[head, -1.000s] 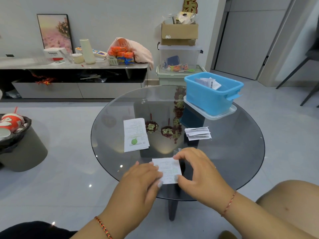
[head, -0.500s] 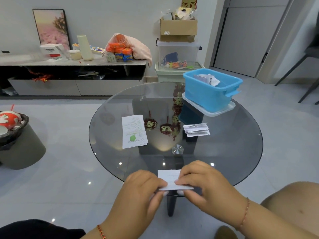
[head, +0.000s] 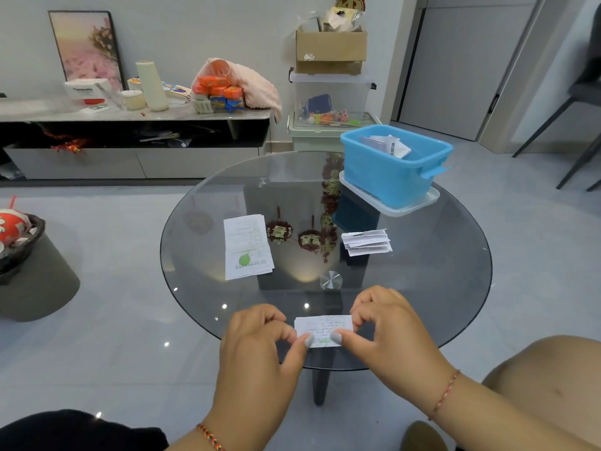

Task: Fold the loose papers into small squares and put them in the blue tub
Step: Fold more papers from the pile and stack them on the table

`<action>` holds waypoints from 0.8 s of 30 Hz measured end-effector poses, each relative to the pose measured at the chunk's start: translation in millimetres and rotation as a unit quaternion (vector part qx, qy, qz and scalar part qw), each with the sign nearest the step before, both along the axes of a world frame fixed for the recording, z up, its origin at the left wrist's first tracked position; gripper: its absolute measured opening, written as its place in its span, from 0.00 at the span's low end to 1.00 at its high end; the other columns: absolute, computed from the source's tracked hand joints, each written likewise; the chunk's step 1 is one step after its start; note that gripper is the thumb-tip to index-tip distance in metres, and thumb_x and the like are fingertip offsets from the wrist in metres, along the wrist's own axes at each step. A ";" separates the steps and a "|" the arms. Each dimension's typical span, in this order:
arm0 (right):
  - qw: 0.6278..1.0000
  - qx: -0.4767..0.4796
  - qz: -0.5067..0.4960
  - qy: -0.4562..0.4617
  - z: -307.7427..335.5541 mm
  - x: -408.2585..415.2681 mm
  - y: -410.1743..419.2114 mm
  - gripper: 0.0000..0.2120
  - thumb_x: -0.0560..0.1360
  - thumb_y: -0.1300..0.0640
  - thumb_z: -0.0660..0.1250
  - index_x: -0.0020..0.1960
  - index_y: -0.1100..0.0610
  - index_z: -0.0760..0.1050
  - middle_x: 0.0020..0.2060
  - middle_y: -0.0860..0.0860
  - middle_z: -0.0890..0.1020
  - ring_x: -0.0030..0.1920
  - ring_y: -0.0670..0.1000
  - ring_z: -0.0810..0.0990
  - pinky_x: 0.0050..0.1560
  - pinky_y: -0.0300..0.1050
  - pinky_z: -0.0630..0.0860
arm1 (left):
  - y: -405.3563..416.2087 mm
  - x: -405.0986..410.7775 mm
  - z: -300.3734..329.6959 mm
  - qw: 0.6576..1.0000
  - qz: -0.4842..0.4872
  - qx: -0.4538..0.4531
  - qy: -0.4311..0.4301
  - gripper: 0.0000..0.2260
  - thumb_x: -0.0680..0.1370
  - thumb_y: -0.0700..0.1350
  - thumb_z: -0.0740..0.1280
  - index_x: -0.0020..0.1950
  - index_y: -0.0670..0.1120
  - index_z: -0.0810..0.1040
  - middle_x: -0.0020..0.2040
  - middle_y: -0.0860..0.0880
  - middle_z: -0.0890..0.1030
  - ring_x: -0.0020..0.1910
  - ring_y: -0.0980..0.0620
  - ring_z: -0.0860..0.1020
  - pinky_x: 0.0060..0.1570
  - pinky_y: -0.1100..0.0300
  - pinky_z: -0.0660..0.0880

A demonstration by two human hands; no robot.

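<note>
Both hands hold one folded white receipt (head: 323, 328) at the near edge of the round glass table (head: 439, 288). My left hand (head: 260, 346) pinches its left end and my right hand (head: 387, 333) pinches its right end, thumbs on the front face. A flat unfolded receipt with a green mark (head: 247, 247) lies left of the table's centre. A small stack of folded papers (head: 366, 242) lies right of centre. The blue tub (head: 390, 170) stands at the far right on a white lid, with folded papers inside.
A grey stool (head: 35, 281) carrying a dark basket stands on the floor to the left. Behind the table are a low cabinet (head: 130, 131) with clutter and stacked storage boxes (head: 328, 102). Chair legs (head: 572, 135) show at the far right. My knee (head: 553, 379) is at lower right.
The receipt left the table top and came toward me, now held off the near edge between both hands as a narrower folded strip. The camera tilted slightly.
</note>
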State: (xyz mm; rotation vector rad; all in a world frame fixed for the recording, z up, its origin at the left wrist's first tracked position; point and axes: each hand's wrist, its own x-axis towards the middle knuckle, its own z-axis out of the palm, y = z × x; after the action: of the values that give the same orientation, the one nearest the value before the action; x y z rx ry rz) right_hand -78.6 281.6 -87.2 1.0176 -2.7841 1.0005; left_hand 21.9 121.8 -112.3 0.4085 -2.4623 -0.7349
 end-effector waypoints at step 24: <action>0.999 0.015 0.036 0.033 4.9 2.3 2.6 0.12 0.71 0.53 0.72 0.45 0.38 0.73 0.50 0.35 0.70 0.55 0.37 0.65 0.56 0.34 0.62 | -18.2 -1.2 0.8 0.976 -0.194 -0.080 0.052 0.12 0.72 0.43 0.61 0.48 0.55 0.81 0.51 0.62 0.80 0.58 0.60 0.73 0.54 0.62 0.71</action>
State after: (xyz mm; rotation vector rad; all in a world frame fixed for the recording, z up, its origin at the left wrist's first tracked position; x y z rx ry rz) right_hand -76.3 284.3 -82.3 1.1403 -2.7355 0.9174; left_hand 20.7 103.6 -111.5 -0.1736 -2.5051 -0.6802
